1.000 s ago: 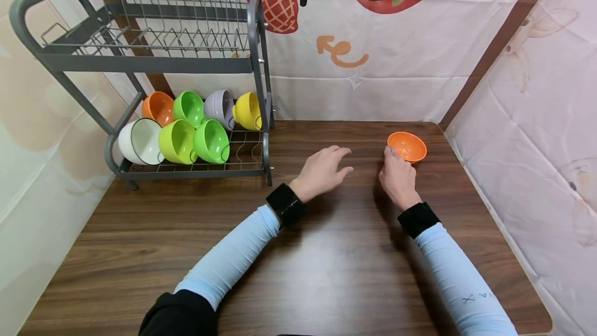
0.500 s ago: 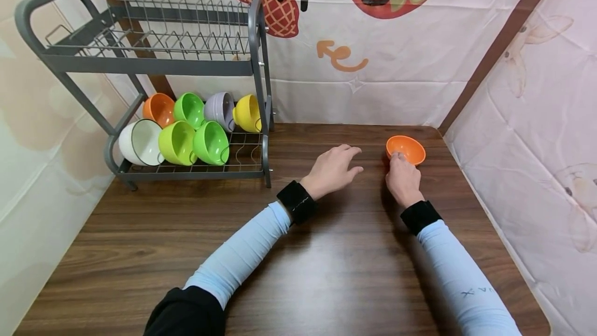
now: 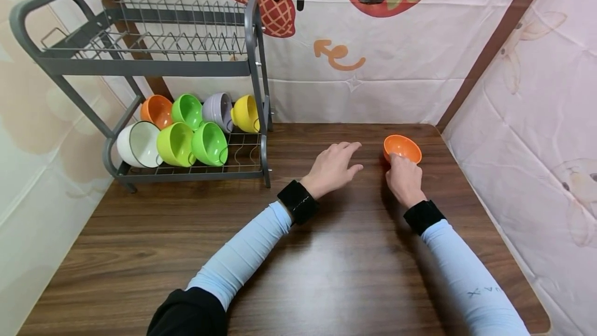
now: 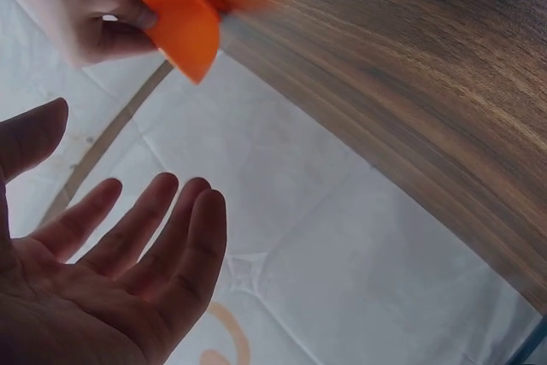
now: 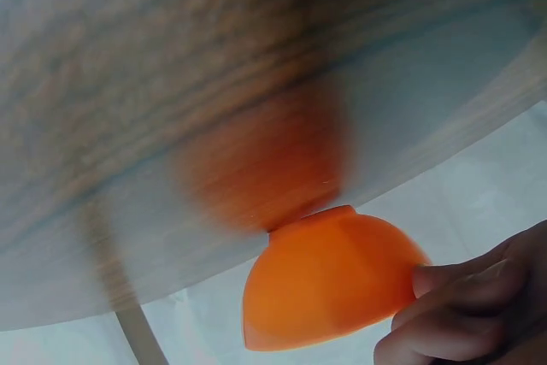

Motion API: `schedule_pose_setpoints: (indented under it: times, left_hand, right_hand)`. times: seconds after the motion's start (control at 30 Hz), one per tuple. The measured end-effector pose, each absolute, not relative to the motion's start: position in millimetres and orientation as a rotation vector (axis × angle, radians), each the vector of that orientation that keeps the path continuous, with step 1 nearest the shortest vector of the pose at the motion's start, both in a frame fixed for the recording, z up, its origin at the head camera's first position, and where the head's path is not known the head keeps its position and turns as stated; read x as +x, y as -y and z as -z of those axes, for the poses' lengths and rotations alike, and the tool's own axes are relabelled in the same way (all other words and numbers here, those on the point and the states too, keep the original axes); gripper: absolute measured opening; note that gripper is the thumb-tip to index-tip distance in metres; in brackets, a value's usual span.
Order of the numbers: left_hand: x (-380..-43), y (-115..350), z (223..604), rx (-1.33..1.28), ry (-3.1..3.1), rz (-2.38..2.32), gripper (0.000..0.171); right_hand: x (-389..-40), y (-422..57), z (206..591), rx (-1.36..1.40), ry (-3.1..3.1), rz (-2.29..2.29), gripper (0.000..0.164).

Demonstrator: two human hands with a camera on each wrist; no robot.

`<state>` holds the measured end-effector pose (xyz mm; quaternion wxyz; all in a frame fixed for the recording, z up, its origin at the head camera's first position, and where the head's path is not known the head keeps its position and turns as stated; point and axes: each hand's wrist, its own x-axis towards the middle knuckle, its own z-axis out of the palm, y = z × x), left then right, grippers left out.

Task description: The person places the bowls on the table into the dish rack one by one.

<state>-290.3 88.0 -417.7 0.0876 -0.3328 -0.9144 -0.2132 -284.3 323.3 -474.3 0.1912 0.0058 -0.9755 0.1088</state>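
On the right side of the wooden table stands a small orange bowl [image 3: 402,148], its mouth upward. My right hand [image 3: 404,179] pinches the bowl's near rim with curled fingers. Seen from the right wrist, the orange bowl [image 5: 329,284] has its foot meeting its reflection on the tabletop, and the right hand [image 5: 466,318] grips its edge. To the left, my left hand [image 3: 332,170] hovers over the table, holding nothing. The left wrist view shows that left hand [image 4: 128,271] with spread fingers and thumb, apart from the bowl.
A grey two-tier dish rack [image 3: 154,68] stands at the back left. Tilted bowls fill much of its lower tier, among them a white bowl [image 3: 140,144], a lime bowl [image 3: 175,144] and a yellow bowl [image 3: 246,113]. Printed cloth walls [image 3: 354,97] border the table [image 3: 163,237].
My left hand has shifted a little to the right. The right hand has slid slightly rightward along the bowl's near rim, while the bowl stays in about the same place.
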Motion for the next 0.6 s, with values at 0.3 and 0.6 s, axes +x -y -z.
schedule_pose_setpoints:
  times: [0.3,0.6]
  left_hand:
    - [-293.4,-86.0,421.6,-0.919,2.764,0.609,0.073]
    - [-297.8,-77.4,420.0,-0.899,2.751,0.667,0.081]
  right_hand:
    - [-271.4,-310.1,466.0,0.045,2.704,-0.333,0.025]
    - [-257.2,-291.8,454.3,0.037,2.623,-0.383,0.032]
